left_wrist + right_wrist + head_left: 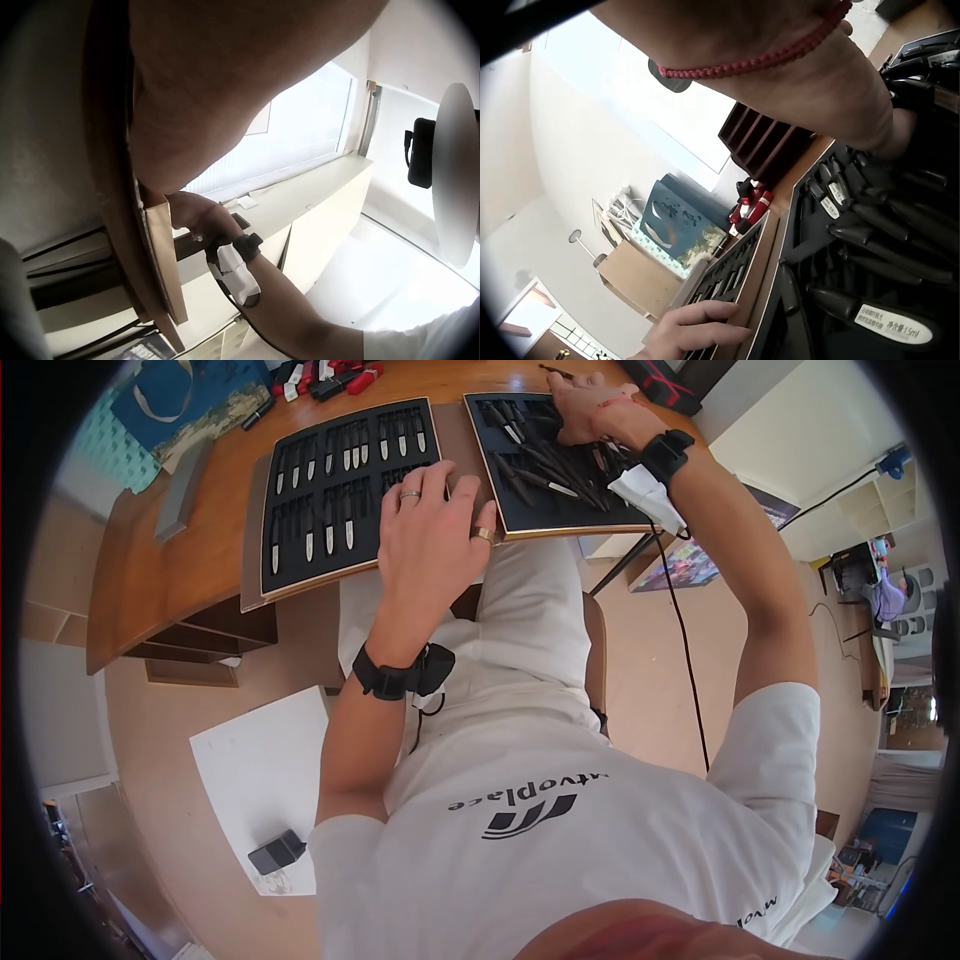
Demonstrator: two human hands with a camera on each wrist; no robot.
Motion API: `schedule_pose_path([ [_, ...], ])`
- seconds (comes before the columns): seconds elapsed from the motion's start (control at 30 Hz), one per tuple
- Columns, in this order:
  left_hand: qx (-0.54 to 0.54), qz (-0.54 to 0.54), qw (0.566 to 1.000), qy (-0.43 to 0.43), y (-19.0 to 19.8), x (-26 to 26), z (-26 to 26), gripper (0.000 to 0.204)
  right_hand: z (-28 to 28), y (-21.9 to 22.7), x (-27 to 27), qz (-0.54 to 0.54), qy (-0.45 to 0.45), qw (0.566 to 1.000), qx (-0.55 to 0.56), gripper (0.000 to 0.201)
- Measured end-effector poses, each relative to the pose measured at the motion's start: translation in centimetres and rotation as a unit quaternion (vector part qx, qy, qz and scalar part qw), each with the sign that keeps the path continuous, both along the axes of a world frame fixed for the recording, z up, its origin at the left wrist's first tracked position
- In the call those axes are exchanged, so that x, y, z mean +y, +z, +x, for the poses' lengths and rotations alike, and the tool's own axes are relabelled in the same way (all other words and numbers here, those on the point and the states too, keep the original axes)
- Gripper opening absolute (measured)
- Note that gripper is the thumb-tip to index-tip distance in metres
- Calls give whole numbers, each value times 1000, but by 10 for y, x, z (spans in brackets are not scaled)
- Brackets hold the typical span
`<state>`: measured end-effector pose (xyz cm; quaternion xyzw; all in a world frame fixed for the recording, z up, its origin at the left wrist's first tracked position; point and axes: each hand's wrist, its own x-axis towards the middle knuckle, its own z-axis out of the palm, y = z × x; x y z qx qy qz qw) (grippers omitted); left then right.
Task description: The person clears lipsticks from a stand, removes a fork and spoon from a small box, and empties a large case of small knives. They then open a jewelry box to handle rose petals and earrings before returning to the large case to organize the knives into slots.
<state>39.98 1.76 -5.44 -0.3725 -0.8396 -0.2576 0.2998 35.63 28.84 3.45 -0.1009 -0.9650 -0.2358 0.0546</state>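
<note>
My left hand point(430, 525) rests on the right edge of the left box point(255, 530), its fingers point(705, 334) fairly straight across the rim. That box has a black insert with small black ampoules point(330, 525) in rows, many with white labels. My right hand point(597, 412) reaches down at the far right of the right box point(575, 532), among loose black ampoules point(889, 251) heaped over its insert. One white label point(892, 322) there reads 1.5ml. The right fingertips are hidden, so I cannot tell whether they hold an ampoule.
Both boxes lie at the near edge of the wooden table point(150, 575). Red and black items point(325, 378) and a blue bag point(185, 400) sit at the back left. A grey bar point(185, 490) lies on the left. A black cable point(685, 650) hangs from the right wrist.
</note>
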Motion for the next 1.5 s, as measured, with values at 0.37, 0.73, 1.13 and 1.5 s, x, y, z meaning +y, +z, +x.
schedule_pose_path([
  [0.37,-20,1,1000,-14,-1,-1,0,31,-14,14,5,-115,-63,986,-108,81],
  [0.73,-2,0,1000,7,-2,2,1,30,-18,-3,103,-198,16,974,-108,84],
  [1.13,3,-4,1000,3,-1,1,0,30,-11,3,88,-209,-50,965,-153,96],
  [1.5,-3,0,1000,1,0,0,0,29,-5,15,71,-196,9,967,-165,90],
])
